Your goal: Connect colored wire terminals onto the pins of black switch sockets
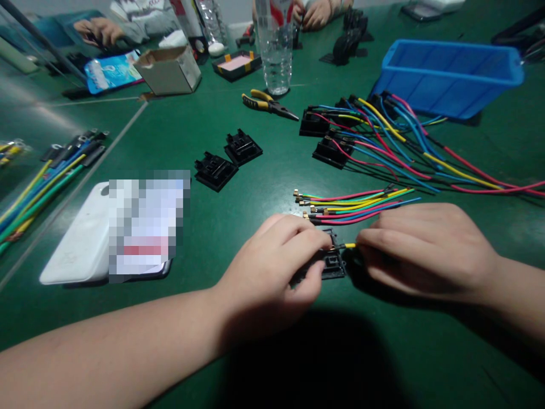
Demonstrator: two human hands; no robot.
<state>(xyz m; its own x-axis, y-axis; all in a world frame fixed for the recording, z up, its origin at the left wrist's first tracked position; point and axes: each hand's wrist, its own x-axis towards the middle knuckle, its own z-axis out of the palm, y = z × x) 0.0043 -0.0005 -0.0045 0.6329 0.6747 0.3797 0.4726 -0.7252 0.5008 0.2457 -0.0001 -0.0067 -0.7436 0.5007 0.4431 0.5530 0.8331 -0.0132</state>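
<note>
My left hand (293, 255) is closed round a black plastic housing (334, 265) on the green table, covering its left side. From the right, my right hand (426, 250) pinches a yellow wire (349, 245), whose terminal end reaches the housing beside my left fingers. Whether the terminal is seated inside cannot be made out. Just beyond both hands lies a bundle of short wires (357, 204) in red, yellow, green and blue, with brass terminals at the left ends. Two more black housings (216, 169) lie further back on the left.
Wired black housings (334, 149) trail long wires rightward, before a blue bin (447, 79). Pliers (270, 105) lie near a plastic bottle (276, 57). Phones (80, 238) and a cable bundle (55, 176) are on the left. A cardboard box (170, 71) and other people's hands (100, 31) are at the back.
</note>
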